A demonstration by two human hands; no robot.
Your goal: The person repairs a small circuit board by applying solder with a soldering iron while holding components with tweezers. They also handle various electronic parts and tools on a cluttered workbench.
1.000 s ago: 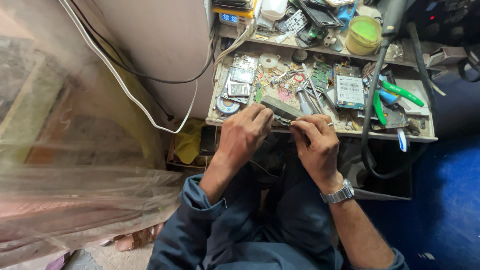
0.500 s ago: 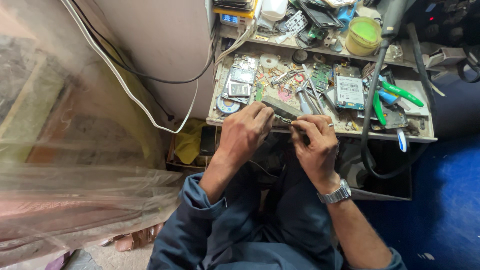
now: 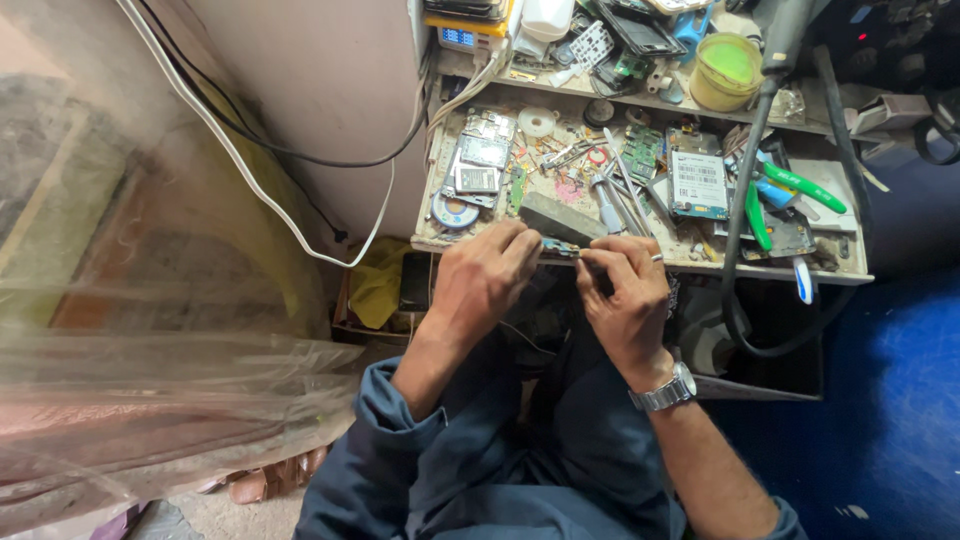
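At the near edge of the cluttered workbench (image 3: 560, 262), left hand (image 3: 487, 275) and right hand (image 3: 625, 295) pinch one small part (image 3: 560, 246) between them — fingers closed on it.

Surface: cluttered wooden table (image 3: 640, 262) | On it: green-handled pliers (image 3: 800, 186), white-labelled circuit board (image 3: 698, 182), grey rectangular block (image 3: 560, 216), round white tape roll (image 3: 537, 122), probably tweezers (image 3: 628, 196)
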